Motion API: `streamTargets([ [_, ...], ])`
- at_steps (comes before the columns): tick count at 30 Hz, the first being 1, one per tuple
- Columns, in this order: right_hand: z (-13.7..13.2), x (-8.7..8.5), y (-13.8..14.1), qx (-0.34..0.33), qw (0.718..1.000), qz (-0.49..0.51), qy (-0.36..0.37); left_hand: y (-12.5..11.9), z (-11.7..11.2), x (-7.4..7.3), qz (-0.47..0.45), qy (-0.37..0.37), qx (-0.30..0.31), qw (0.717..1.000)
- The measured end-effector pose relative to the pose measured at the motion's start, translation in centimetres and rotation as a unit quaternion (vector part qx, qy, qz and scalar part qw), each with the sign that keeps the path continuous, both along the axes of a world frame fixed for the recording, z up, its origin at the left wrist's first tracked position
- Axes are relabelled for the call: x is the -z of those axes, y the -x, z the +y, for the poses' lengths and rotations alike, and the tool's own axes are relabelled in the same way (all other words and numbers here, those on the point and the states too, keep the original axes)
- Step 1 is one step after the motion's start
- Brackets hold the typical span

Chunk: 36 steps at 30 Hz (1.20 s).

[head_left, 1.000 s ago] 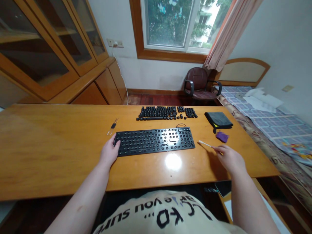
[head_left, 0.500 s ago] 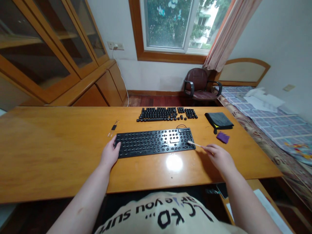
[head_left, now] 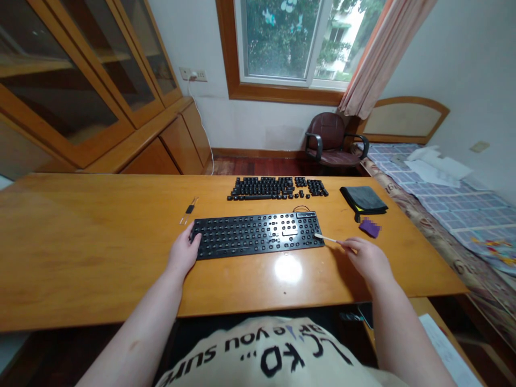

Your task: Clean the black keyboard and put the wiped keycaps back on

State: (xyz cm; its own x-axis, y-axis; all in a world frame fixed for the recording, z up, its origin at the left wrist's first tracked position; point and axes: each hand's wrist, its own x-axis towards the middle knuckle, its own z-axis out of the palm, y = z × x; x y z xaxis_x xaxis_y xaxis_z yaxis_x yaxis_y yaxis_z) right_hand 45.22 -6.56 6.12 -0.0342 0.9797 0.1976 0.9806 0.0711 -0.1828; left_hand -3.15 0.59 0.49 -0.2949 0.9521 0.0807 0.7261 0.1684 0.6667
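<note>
A black keyboard (head_left: 242, 235) with its keycaps off lies on the wooden desk in front of me. My left hand (head_left: 184, 251) grips its left end, thumb on top and the other fingers around the edge. In a pinch, my right hand (head_left: 365, 257) holds a cotton swab (head_left: 331, 239). The swab's white tip is at the right end of the keyboard, over the number-pad switches; whether it touches them I cannot tell. Behind the keyboard, loose black keycaps (head_left: 262, 188) are laid out in keyboard order.
A small black tool with wire loops (head_left: 189, 209) lies left of the keyboard. To the right are a folded grey cloth (head_left: 365, 199) and a purple item (head_left: 369, 228). The desk's front edge (head_left: 258, 313) runs close to my body. A chair (head_left: 332, 140) stands beyond the desk.
My right hand has shifted slightly to the right, taking the swab tip nearer the keyboard's right edge. The left hand keeps its grip on the keyboard.
</note>
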Motion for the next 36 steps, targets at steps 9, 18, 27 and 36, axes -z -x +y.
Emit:
streamTargets([
  [9,1.0,0.3,3.3,-0.069,0.994,0.053,0.069,-0.1,0.0,-0.1,0.020,0.009,-0.010,1.000],
  [18,1.8,-2.0,2.2,-0.147,0.987,0.047,0.053,-0.1,0.0,-0.1,0.018,0.009,-0.009,1.000],
  [27,2.2,-1.7,-0.8,-0.060,0.990,0.070,0.104,0.2,0.2,0.5,0.015,0.000,0.001,1.000],
  [36,2.8,-0.8,-0.2,-0.053,0.990,0.051,0.118,0.1,0.1,0.6,-0.004,-0.007,0.010,1.000],
])
